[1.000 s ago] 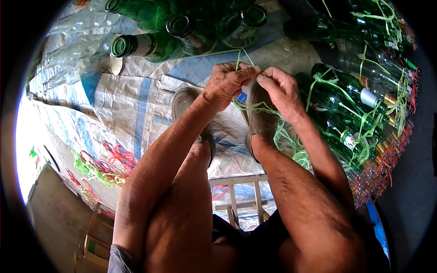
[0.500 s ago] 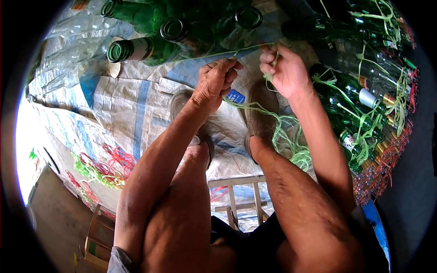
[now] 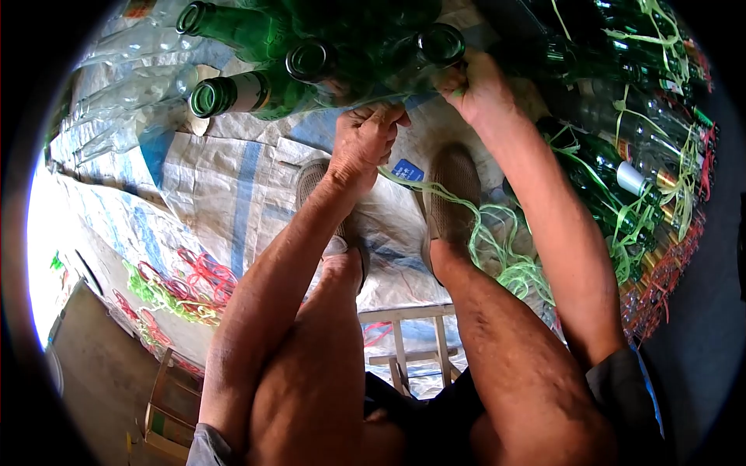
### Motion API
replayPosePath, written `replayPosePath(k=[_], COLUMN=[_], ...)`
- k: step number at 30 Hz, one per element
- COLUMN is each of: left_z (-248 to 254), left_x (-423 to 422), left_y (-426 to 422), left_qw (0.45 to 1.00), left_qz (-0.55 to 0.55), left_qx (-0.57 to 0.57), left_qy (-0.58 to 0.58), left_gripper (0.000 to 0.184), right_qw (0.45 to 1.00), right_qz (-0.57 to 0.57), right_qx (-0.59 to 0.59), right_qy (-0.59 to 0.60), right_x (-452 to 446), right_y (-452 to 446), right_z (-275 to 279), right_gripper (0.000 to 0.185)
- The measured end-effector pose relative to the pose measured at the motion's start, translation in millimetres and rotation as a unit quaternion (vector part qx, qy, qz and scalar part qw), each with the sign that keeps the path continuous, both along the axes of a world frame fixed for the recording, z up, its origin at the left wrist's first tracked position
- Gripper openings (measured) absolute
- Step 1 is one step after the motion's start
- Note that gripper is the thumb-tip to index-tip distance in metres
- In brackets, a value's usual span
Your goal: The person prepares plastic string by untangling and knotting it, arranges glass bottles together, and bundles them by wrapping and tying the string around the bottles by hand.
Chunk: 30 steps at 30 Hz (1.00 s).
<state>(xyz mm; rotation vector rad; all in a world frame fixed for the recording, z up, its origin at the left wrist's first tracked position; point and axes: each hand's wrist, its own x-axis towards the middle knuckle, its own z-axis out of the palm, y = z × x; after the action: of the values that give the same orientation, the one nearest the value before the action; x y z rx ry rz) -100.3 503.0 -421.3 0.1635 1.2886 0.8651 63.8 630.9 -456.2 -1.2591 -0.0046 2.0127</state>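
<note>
My left hand (image 3: 367, 144) is closed in a fist around green plastic string (image 3: 435, 188), whose tail hangs below it and runs right across a shoe to a loose heap. Just ahead of it stands a cluster of green glass bottles (image 3: 280, 92), mouths towards me. My right hand (image 3: 479, 92) reaches in beside the bottle with a dark round mouth (image 3: 440, 44). Its fingers are curled, partly in shadow, and appear to pinch the same string; the end there is hard to see.
Clear glass bottles (image 3: 132, 97) lie at the left. Tied green bottles (image 3: 598, 159) are stacked at the right. Woven sheeting (image 3: 210, 186) covers the floor, with a blue card (image 3: 407, 171) between the shoes. Red and green string (image 3: 194, 287) lies lower left, near a wooden stool (image 3: 167, 404).
My right hand has moved forward, close to the bottle's side, and the string stretched between the hands has dropped from clear view. My left hand stays nearly in place, still closed.
</note>
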Motion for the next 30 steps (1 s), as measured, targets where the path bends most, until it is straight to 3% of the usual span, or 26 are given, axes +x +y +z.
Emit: replayPosePath(k=[4, 11, 14, 17, 30], left_z=[1, 7, 10, 7, -9], left_x=[-1, 2, 3, 0, 2], left_y=[-1, -1, 0, -1, 6], left_qw=[1.000, 1.000, 1.000, 0.990, 0.980], left_qz=[0.004, 0.010, 0.005, 0.055, -0.071], left_qx=[0.009, 0.004, -0.007, -0.035, -0.010], left_qy=[-0.003, -0.005, -0.027, -0.123, -0.188], left_gripper=[0.018, 0.016, 0.020, 0.026, 0.032], right_qw=[0.999, 0.999, 1.000, 0.999, 0.980], right_qz=[0.006, 0.004, 0.004, 0.019, 0.121], right_qx=[0.011, 0.004, -0.007, -0.045, -0.020], right_qy=[-0.053, -0.035, -0.023, 0.009, -0.158], right_x=[-3, 12, 26, 39, 30], right_y=[3, -17, -36, -55, -105], right_z=[2, 7, 5, -7, 9], right_gripper=[0.016, 0.013, 0.009, 0.007, 0.007])
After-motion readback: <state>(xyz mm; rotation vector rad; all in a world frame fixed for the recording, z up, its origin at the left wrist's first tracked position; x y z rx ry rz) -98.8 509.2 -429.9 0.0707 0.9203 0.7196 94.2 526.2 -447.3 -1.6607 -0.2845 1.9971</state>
